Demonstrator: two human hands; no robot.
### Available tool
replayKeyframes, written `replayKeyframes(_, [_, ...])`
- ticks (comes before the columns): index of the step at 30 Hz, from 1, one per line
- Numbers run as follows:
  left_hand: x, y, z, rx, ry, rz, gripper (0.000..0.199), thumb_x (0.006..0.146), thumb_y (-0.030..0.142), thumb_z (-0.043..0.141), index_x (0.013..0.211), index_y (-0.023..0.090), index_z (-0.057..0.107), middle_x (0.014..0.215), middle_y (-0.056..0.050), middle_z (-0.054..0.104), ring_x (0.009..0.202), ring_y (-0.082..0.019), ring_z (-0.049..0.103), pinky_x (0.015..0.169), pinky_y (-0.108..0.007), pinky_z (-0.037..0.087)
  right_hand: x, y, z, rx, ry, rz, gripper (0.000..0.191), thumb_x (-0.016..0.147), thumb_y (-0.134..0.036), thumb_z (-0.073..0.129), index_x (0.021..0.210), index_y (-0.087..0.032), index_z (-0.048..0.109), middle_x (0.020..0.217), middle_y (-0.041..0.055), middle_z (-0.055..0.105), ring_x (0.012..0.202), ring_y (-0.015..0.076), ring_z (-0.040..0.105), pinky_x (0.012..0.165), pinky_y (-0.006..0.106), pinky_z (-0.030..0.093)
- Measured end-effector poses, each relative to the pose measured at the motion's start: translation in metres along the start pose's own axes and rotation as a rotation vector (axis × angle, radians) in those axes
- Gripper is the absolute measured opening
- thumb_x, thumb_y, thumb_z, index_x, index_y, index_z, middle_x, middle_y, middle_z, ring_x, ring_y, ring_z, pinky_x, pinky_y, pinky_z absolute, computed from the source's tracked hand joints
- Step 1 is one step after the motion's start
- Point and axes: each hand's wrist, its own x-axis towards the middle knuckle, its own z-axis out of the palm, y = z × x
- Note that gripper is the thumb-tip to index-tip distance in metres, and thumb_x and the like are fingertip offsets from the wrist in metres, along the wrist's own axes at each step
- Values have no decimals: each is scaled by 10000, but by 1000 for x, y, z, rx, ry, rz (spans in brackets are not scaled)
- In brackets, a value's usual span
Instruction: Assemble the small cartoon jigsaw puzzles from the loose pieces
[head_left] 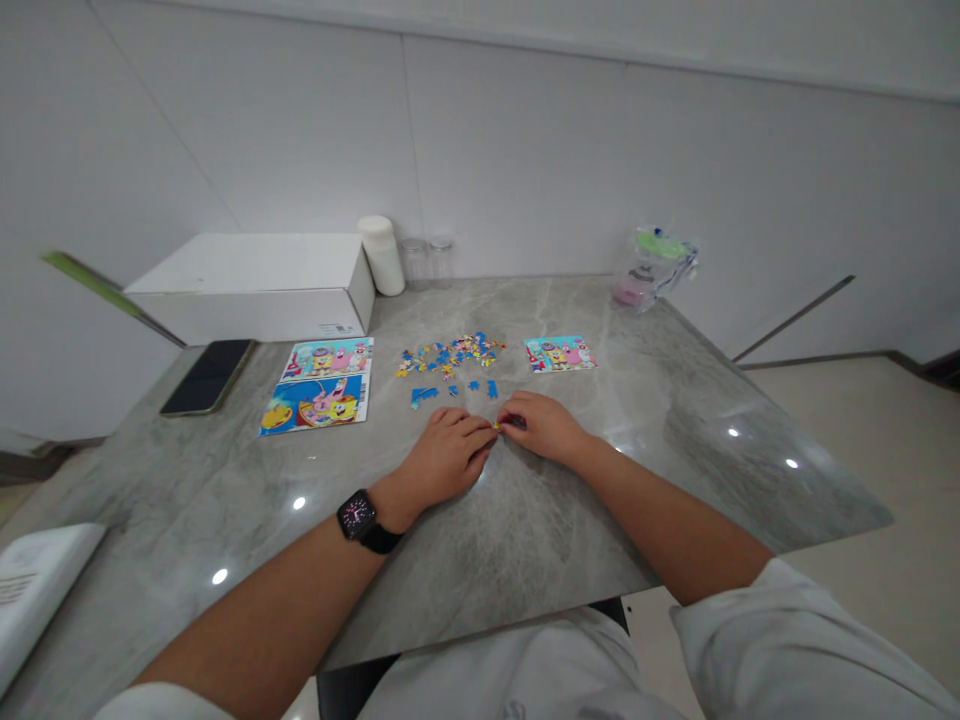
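Observation:
My left hand point(448, 450), with a black watch point(358, 515) on its wrist, rests on the grey table with fingers closed at a small yellowish puzzle piece point(496, 427). From the other side my right hand point(546, 424) pinches at the same spot; its fingertips partly hide what is there. Just beyond the hands lie several blue puzzle pieces, among them a joined strip point(424, 395) and a small upright one point(492, 389). Farther back spreads a loose pile of mixed puzzle pieces point(459, 352). A small cartoon picture card point(561, 354) lies right of the pile.
Left of the pile is a larger cartoon sheet point(322, 388), then a phone point(208, 377). A white box point(255, 290), white bottle point(382, 256) and two glass jars point(427, 262) stand by the wall. A plastic bag point(654, 270) sits back right. The table's edge point(780, 400) slopes away at right.

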Motion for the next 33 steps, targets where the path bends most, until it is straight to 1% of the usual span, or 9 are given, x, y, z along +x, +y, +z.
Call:
replayKeyframes(4, [0,0,0,9,15,-5,287,1018,243,570,1254,251,734,1224,-83,754,1117,-274,606,1023,-491,431,2,-1,-1,45,39,0,94,914,-162,693,918,-225,763,916,28,696,837,168,627,793,291,465])
replayKeyframes(8, [-1,0,-1,-4,39,24,273,1034,249,556,1236,247,740,1224,-83,750,1112,-261,618,1018,-471,442,3,0,-4,81,141,22,95,941,-185,658,910,-212,743,898,32,677,813,170,619,786,302,473])
replayKeyframes(12, [-2,2,-3,-56,44,126,271,1053,271,539,1235,249,739,1213,-91,746,1097,-233,636,985,-424,470,5,6,-3,107,256,48,108,957,-214,628,944,-214,735,891,34,668,774,170,604,765,307,477])
replayKeyframes(16, [-2,5,-5,-70,1,214,241,1047,288,555,1182,241,749,1115,-78,754,1043,-220,642,934,-386,479,7,10,0,118,283,53,124,958,-237,616,964,-217,738,897,33,680,746,168,599,748,309,480])
replayKeyframes(20, [-2,6,-5,-48,-26,198,204,1035,301,568,1050,231,759,986,-60,737,953,-212,632,869,-373,462,9,13,2,115,297,57,144,954,-247,603,981,-218,741,910,39,697,742,169,605,744,308,489])
replayKeyframes(23, [-2,6,-6,-25,-24,157,197,1022,317,585,978,226,755,958,-56,720,907,-208,618,839,-376,449,10,17,0,82,317,68,163,955,-252,592,992,-219,747,907,41,707,746,175,617,764,317,501])
replayKeyframes(26, [-2,7,-8,-22,-33,144,195,1011,323,597,950,224,753,935,-52,714,883,-206,611,829,-377,440,13,22,-10,46,368,86,173,955,-267,584,990,-218,747,932,53,728,764,183,634,782,326,510])
replayKeyframes(30, [-1,9,-9,-20,-61,145,202,1000,323,606,911,217,753,897,-54,710,862,-205,611,800,-374,429,24,27,-35,-19,433,115,184,946,-281,590,996,-214,754,984,69,752,795,190,656,801,329,516])
replayKeyframes(33, [-1,10,-9,-19,-75,146,208,999,328,606,907,216,756,900,-58,714,858,-204,613,794,-372,425,42,28,-58,-90,373,131,191,939,-287,616,1025,-205,766,1015,72,768,823,190,665,835,326,512])
